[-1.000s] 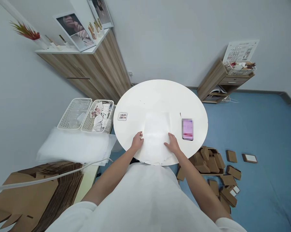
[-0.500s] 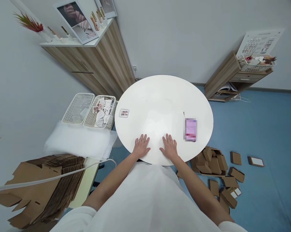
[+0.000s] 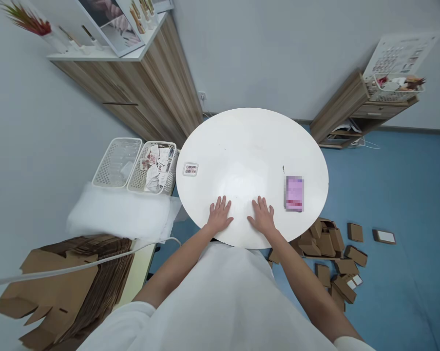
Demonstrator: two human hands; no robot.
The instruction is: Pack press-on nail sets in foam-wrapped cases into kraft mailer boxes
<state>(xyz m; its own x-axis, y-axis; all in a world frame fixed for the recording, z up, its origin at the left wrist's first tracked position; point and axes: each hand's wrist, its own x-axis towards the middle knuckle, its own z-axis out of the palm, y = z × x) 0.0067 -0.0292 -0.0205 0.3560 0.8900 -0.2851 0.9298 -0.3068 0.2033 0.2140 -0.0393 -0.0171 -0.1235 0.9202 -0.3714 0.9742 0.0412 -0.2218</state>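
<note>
Both hands have moved from the edges of a translucent white sheet, seen a second ago, to a palm-down rest. My left hand (image 3: 220, 215) and right hand (image 3: 262, 218) lie a little apart, fingers spread wide, on the near part of a white oval table (image 3: 249, 136), right in front of my white top (image 3: 234, 297). Low on my left is stacked flattened brown cardboard (image 3: 55, 287); low on my right, brown boxes (image 3: 325, 243) lie on blue floor (image 3: 406, 190). Beyond my right hand sits a phone (image 3: 295, 193) with a pixelated pink-purple screen; beyond my left, a small clear case (image 3: 191, 169). Further left, white packing sheets (image 3: 121, 212) are piled beside two white baskets (image 3: 102, 168), one holding printed cards (image 3: 153, 161). Farthest stand a wood-grain cabinet (image 3: 168, 78), left, and a shelf unit (image 3: 340, 109), right.
</note>
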